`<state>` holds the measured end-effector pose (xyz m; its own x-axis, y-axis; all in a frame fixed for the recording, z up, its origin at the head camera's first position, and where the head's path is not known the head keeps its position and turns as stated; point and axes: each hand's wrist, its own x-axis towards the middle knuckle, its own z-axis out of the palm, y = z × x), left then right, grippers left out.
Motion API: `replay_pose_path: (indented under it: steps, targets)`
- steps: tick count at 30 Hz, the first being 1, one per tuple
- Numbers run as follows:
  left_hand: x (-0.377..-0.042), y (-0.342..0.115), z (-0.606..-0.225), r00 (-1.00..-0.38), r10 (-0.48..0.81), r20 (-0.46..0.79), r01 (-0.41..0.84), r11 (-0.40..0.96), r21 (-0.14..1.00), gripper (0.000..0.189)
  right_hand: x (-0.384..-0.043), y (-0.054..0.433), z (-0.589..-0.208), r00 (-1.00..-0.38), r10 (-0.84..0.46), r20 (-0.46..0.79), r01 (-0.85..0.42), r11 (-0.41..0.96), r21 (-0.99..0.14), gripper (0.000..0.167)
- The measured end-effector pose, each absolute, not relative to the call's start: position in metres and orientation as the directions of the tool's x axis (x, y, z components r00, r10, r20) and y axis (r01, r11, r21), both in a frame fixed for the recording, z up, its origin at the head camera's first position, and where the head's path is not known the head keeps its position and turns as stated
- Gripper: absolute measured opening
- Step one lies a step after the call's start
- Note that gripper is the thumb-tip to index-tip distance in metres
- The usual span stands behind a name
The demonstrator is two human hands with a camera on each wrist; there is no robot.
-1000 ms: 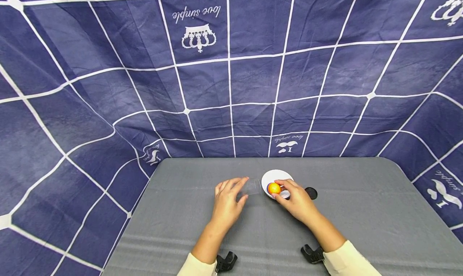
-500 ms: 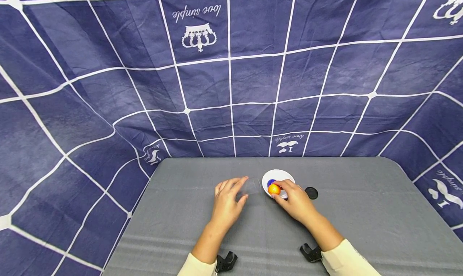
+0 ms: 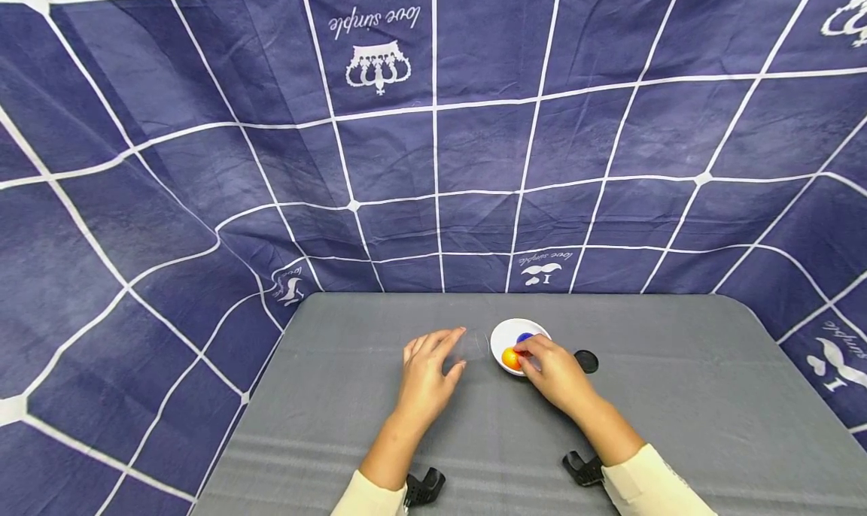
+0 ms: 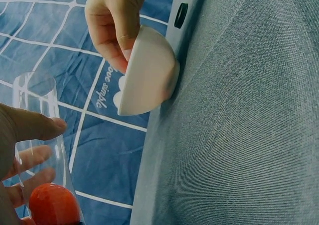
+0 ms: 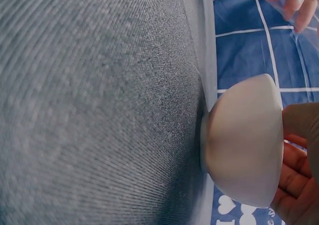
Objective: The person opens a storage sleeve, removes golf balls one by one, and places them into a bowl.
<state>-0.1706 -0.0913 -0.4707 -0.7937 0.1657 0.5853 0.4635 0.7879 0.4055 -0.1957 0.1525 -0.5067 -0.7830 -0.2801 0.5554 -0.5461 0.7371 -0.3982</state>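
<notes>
Backdrop: deep-blue fabric (image 3: 484,151) with white grid lines, creased behind the table.
Table: grey, finely ribbed cloth (image 3: 352,403).
Left hand: the left hand (image 3: 428,377) curls its thumb and fingers round a clear, smooth cylinder (image 4: 41,103), held on its side, one end towards the bowl.
In the cylinder: a glossy red ball (image 4: 54,205), near the palm.
Bowl: a smooth white round bowl (image 3: 502,333) stands upright, right of the cylinder.
Right hand: the right hand (image 3: 561,374) reaches over the bowl's right rim, thumb and fingers bent near an orange ball (image 3: 510,359) and a partly hidden blue ball (image 3: 524,338); cannot tell whether they pinch either.
Far right: flat black disc (image 3: 586,361).
</notes>
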Motion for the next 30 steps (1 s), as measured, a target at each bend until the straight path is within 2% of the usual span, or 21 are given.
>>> replay_pose_path:
  steps: [7, 15, 30]
  targets:
    - [-0.171, -0.091, -0.475, -0.814, 0.163, 0.558, 0.448, 0.787, 0.423, 0.061, -0.195, 0.153, -0.508, -0.797, -0.275, 0.538, -0.534, 0.738, -0.413, 0.02]
    - [-0.171, -0.09, -0.477, -0.818, 0.163, 0.552, 0.448, 0.782, 0.433, 0.062, -0.197, 0.154, -0.509, -0.78, -0.281, 0.559, -0.556, 0.72, -0.415, 0.018]
    - [-0.172, -0.091, -0.477, -0.813, 0.179, 0.555, 0.458, 0.784, 0.419, 0.061, -0.192, 0.154, -0.498, -0.832, -0.157, 0.531, -0.512, 0.583, -0.63, 0.017]
